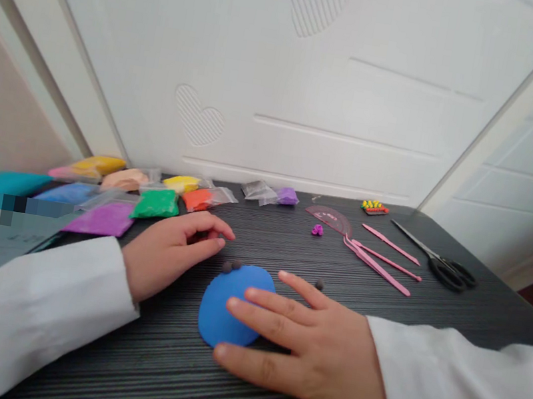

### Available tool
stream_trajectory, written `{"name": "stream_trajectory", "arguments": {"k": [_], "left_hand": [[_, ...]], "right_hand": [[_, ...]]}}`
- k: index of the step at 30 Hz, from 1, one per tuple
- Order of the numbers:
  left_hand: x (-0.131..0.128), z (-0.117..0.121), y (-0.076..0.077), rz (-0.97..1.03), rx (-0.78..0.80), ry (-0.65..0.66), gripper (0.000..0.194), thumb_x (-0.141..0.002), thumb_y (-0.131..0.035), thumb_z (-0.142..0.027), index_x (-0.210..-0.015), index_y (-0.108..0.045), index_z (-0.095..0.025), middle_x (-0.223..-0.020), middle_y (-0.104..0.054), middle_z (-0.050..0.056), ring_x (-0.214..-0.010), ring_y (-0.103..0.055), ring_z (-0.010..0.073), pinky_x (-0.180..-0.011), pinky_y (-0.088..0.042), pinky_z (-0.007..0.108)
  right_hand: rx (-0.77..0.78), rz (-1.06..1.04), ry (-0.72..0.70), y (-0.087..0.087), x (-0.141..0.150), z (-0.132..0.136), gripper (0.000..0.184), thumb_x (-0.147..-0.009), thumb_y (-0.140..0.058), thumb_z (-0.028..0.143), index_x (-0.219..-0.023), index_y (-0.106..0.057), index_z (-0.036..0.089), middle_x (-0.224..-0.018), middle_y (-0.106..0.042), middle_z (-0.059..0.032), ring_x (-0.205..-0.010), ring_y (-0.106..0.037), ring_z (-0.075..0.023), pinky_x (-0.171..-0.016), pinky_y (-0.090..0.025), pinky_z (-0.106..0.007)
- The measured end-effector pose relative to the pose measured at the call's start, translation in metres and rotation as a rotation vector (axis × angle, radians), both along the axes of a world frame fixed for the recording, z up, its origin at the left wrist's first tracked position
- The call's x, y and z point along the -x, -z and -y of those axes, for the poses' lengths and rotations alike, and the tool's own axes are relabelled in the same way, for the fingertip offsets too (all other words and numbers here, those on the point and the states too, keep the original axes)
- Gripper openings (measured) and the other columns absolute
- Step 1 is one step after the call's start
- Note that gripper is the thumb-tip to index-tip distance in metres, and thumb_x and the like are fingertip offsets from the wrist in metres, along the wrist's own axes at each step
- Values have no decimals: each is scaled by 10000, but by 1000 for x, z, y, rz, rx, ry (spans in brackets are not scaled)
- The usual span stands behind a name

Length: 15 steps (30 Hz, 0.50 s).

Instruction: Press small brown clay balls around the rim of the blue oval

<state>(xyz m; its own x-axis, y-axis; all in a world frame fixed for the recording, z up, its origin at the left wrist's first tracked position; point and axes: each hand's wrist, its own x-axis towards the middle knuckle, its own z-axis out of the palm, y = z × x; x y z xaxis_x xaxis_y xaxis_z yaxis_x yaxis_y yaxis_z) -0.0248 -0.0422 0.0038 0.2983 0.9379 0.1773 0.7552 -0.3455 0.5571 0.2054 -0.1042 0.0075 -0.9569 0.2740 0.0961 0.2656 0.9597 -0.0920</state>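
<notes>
A smooth blue clay piece (222, 307), rounded like a dome, lies on the dark table in front of me. Two small dark clay balls (231, 266) sit at its upper edge. My right hand (305, 340) is spread over its right side, fingertips on or just above the blue surface; contact is hard to make out. Another dark ball (318, 284) shows just beyond the fingers of that hand. To the left of the blue clay, my left hand (175, 249) rests by the table, fingers loosely curled, thumb and index finger slightly apart, nothing visible between them.
Bags of coloured clay, such as a green one (155, 203) and a purple one (100, 218), line the back left. Pink modelling tools (380, 268), a protractor (329, 218), scissors (442, 268) and a small purple clay piece (317, 230) lie at right. A white panel (313, 99) stands behind.
</notes>
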Motion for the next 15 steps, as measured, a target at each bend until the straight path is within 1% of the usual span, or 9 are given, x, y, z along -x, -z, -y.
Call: {"name": "stream_trajectory", "arguments": {"k": [2, 3, 5, 6, 8, 9, 11, 13, 15], "left_hand": [[0, 0, -1, 2, 7, 5, 257, -764, -427, -389, -894, -562, -213, -842, -576, 2, -807, -516, 176, -703, -387, 269], [0, 0, -1, 5, 7, 4, 256, -763, -428, -391, -891, -562, -214, -835, -578, 0, -799, -517, 175, -694, -388, 267], [0, 0, 0, 10, 3, -2, 255, -758, -434, -401, -891, -563, -225, -825, -580, -8, -783, -519, 172, -680, -387, 263], [0, -1, 0, 11, -1, -8, 253, -754, -438, -406, -889, -564, -232, -822, -581, -12, -776, -518, 170, -674, -386, 261], [1, -1, 1, 13, -9, -18, 252, -749, -444, -412, -882, -567, -237, -811, -581, -17, -762, -517, 168, -666, -383, 261], [1, -1, 1, 14, -8, -18, 252, -749, -444, -410, -880, -568, -235, -807, -580, -16, -758, -516, 168, -664, -383, 261], [0, 0, 0, 16, 0, -16, 256, -751, -439, -402, -880, -570, -223, -799, -576, -9, -750, -514, 168, -658, -385, 264], [0, 0, -1, 26, 20, -12, 260, -757, -431, -393, -887, -567, -213, -810, -574, -2, -765, -514, 170, -661, -387, 266], [0, -1, -1, 46, 36, -14, 266, -758, -428, -398, -891, -562, -211, -827, -576, 0, -796, -517, 176, -670, -388, 271]], "right_hand": [[-10, 28, -76, 0, 1, 5, 501, -829, -365, 411, -1292, -241, 262, -1409, -99, -24, -1275, -117, -188, -1020, -78, -448], [-13, 39, -121, -1, 1, 7, 453, -849, -335, 388, -1282, -259, 278, -1411, -89, -9, -1275, -115, -173, -1024, -103, -423], [-4, 46, -165, -2, 2, 6, 440, -850, -337, 384, -1273, -277, 280, -1411, -87, -3, -1274, -120, -171, -1027, -111, -411], [8, 43, -148, -3, 2, 5, 481, -830, -369, 403, -1281, -267, 271, -1410, -87, -13, -1273, -125, -188, -1026, -97, -426], [23, 33, -66, -3, 0, 1, 565, -794, -426, 415, -1300, -231, 258, -1410, -84, -35, -1270, -131, -220, -1018, -59, -466], [24, 27, -34, -2, -2, 0, 576, -790, -433, 411, -1303, -225, 254, -1410, -84, -43, -1270, -132, -227, -1015, -51, -477], [14, 40, -39, 1, -5, 1, 530, -813, -408, 391, -1298, -235, 265, -1409, -90, -48, -1269, -140, -219, -1013, -71, -478], [-31, 29, -88, 4, -4, 4, 414, -854, -358, 339, -1261, -307, 281, -1400, -148, -19, -1265, -163, -172, -1024, -102, -438], [-69, 2, -141, 4, 2, 6, 360, -871, -329, 309, -1229, -355, 285, -1386, -200, 13, -1258, -181, -133, -1033, -123, -393]]}}
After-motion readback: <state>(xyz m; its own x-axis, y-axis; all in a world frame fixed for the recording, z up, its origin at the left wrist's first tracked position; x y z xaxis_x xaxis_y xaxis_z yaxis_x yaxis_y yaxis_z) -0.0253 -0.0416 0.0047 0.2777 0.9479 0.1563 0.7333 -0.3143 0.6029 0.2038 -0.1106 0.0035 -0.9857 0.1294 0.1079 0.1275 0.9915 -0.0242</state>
